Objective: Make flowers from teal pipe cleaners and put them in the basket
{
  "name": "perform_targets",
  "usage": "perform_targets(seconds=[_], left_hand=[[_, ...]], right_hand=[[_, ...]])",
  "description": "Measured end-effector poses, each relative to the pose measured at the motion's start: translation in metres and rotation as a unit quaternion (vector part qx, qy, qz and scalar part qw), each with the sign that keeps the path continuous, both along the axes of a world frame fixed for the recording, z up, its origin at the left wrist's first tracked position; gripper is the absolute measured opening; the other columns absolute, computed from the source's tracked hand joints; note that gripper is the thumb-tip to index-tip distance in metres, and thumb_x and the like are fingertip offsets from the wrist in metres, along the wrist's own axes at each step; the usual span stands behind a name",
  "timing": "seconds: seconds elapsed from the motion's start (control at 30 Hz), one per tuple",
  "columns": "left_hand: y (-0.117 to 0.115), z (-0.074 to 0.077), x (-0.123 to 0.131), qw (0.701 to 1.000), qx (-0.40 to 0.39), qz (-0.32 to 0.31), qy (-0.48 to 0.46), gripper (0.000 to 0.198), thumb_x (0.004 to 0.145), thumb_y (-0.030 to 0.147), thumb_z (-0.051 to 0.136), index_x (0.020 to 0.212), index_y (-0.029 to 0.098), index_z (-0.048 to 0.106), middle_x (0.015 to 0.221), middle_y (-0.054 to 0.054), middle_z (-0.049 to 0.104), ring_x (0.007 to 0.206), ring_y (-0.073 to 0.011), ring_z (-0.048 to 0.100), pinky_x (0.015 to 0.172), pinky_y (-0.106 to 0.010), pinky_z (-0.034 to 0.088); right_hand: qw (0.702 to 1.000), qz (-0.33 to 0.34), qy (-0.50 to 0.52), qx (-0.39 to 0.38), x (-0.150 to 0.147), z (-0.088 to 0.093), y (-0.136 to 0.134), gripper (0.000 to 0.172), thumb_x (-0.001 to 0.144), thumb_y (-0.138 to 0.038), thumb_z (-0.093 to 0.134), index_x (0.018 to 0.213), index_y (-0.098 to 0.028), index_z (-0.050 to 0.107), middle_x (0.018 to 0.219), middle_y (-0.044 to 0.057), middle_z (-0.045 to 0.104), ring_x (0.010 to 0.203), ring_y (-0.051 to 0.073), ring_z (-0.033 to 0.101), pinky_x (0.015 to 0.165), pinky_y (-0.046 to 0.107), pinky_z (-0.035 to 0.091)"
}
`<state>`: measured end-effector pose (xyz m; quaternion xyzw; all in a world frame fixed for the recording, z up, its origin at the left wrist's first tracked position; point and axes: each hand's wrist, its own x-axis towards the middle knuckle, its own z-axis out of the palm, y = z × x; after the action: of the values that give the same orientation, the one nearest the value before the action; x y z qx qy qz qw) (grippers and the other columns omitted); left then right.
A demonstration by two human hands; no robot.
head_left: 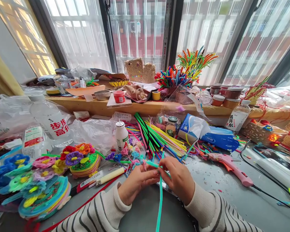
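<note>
Both hands meet at the front middle of the table, pinching turquoise pipe cleaners (160, 196). One strand hangs down toward me, while another crosses it at my fingers. My left hand (137, 180) grips the crossing from the left, thumb and fingers closed. On the other side my right hand (177, 177) pinches the same spot with bent fingers. Just beyond them lies a bundle of green, yellow and pink pipe cleaners (159, 135). Small pink and blue pipe-cleaner flowers (135, 151) sit close to my left fingers.
Pipe-cleaner flowers on a layered round base (45, 199) stand at left, near a large plastic bottle (50, 122). A pink glue gun (232, 167) with a black cord lies at right. Behind are a white bottle (121, 137), a blue tissue pack (217, 138) and a crowded windowsill (145, 108).
</note>
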<state>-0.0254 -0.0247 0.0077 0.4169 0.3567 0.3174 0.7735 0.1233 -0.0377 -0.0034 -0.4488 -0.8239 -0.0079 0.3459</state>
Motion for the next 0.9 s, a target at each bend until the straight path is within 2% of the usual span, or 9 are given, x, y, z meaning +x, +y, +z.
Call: perform_targets(seconds=[0.13, 0.33, 0.57, 0.73, 0.9], left_hand=[[0.0, -0.004, -0.001, 0.999, -0.02, -0.005, -0.035, 0.016, 0.061, 0.017, 0.059, 0.076, 0.012, 0.06, 0.075, -0.005, 0.06, 0.074, -0.0138, 0.054, 0.076, -0.029, 0.04], [0.0, -0.008, -0.001, 0.999, -0.04, 0.02, -0.028, 0.014, 0.063, 0.019, 0.057, 0.074, 0.012, 0.061, 0.074, -0.005, 0.06, 0.072, -0.0133, 0.055, 0.075, -0.028, 0.041], [-0.004, 0.004, 0.003, 1.0, -0.014, 0.018, -0.001, 0.017, 0.06, 0.023, 0.059, 0.073, 0.012, 0.061, 0.071, -0.004, 0.06, 0.071, -0.0133, 0.054, 0.071, -0.027, 0.042], [-0.005, 0.008, 0.005, 1.0, -0.004, -0.001, -0.004, 0.018, 0.061, 0.022, 0.06, 0.075, 0.012, 0.061, 0.07, -0.004, 0.06, 0.072, -0.0137, 0.054, 0.073, -0.028, 0.04], [-0.004, 0.003, 0.003, 1.0, 0.005, 0.001, -0.019, 0.021, 0.057, 0.021, 0.062, 0.076, 0.014, 0.061, 0.073, -0.003, 0.061, 0.079, -0.0167, 0.054, 0.078, -0.031, 0.038]], right_hand=[[0.999, 0.016, -0.041, 0.002, -0.002, 0.001, 0.0, 0.01, 0.075, -0.015, 0.039, 0.079, -0.016, 0.047, 0.07, 0.003, 0.051, 0.066, 0.014, 0.045, 0.058, 0.025, 0.036], [0.998, 0.028, -0.057, -0.002, 0.0, 0.004, 0.0, 0.017, 0.075, -0.014, 0.039, 0.088, -0.017, 0.049, 0.073, 0.004, 0.051, 0.068, 0.015, 0.045, 0.06, 0.025, 0.037], [0.997, 0.01, -0.083, 0.003, -0.002, 0.004, -0.002, 0.013, 0.075, -0.016, 0.039, 0.075, -0.016, 0.052, 0.066, 0.003, 0.05, 0.063, 0.015, 0.044, 0.055, 0.025, 0.035], [1.0, 0.002, -0.01, -0.028, -0.004, 0.004, -0.004, 0.011, 0.075, -0.016, 0.04, 0.071, -0.016, 0.05, 0.067, 0.003, 0.051, 0.063, 0.014, 0.046, 0.056, 0.024, 0.036], [0.989, 0.023, 0.069, -0.13, -0.003, 0.005, -0.004, 0.007, 0.072, -0.016, 0.044, 0.071, -0.016, 0.051, 0.063, 0.001, 0.051, 0.059, 0.012, 0.047, 0.053, 0.022, 0.037]])
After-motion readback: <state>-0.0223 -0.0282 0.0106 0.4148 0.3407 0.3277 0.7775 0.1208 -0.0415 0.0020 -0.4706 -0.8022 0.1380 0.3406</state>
